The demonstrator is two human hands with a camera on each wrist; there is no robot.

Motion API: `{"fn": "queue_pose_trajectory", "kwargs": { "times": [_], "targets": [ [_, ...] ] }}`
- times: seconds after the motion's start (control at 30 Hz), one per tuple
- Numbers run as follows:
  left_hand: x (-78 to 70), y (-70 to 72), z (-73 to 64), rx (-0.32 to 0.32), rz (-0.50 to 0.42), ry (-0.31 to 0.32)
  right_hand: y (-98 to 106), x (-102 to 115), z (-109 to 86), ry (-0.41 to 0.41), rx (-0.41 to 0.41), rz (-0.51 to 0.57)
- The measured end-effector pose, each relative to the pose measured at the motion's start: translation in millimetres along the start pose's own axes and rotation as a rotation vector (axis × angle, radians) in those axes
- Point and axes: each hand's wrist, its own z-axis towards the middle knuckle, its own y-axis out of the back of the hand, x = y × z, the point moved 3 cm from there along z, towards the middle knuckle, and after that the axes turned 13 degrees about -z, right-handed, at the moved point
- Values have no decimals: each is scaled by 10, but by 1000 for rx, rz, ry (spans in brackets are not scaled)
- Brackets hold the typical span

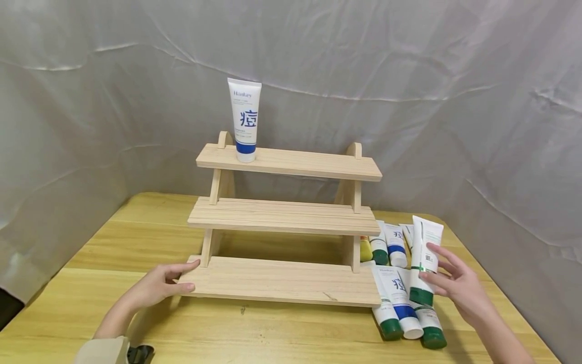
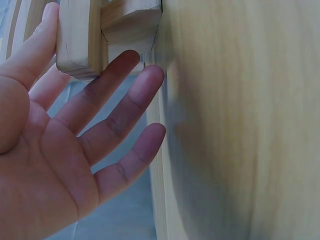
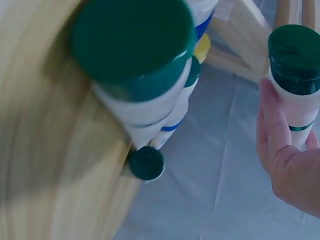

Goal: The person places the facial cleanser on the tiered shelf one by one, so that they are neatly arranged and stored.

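A three-tier wooden display rack (image 1: 282, 279) stands on the table. Thumb and index finger of my left hand (image 1: 156, 283) grip the left end of its bottom board, as the left wrist view also shows; the other fingers (image 2: 122, 112) are spread below. My right hand (image 1: 464, 288) holds a white squeeze tube with a green cap (image 1: 422, 293), cap down, above several tubes lying right of the rack. In the right wrist view that held tube (image 3: 295, 60) sits between thumb and fingers. One white-and-blue tube (image 1: 245, 121) stands upright on the top board, left of centre.
Lying tubes form two rows by the rack's right end: white-and-blue ones (image 1: 400, 298), green-capped ones (image 1: 429, 323) and a partly hidden yellow one (image 1: 365, 248). Grey cloth (image 1: 291, 45) hangs behind and beside the wooden table (image 1: 273, 333).
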Motion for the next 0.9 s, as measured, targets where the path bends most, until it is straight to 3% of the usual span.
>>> {"fn": "queue_pose_trajectory", "kwargs": {
  "times": [0.13, 0.43, 0.9],
  "targets": [
    [3, -2, -5, 3, -11, -1, -37, -8, 101, 112, -8, 143],
    [8, -2, -1, -2, -11, 13, -341, 610, -1, 203, -1, 173],
    [2, -5, -3, -10, 2, 3, -615, 914, 183, 278, -13, 197]
  ]
}}
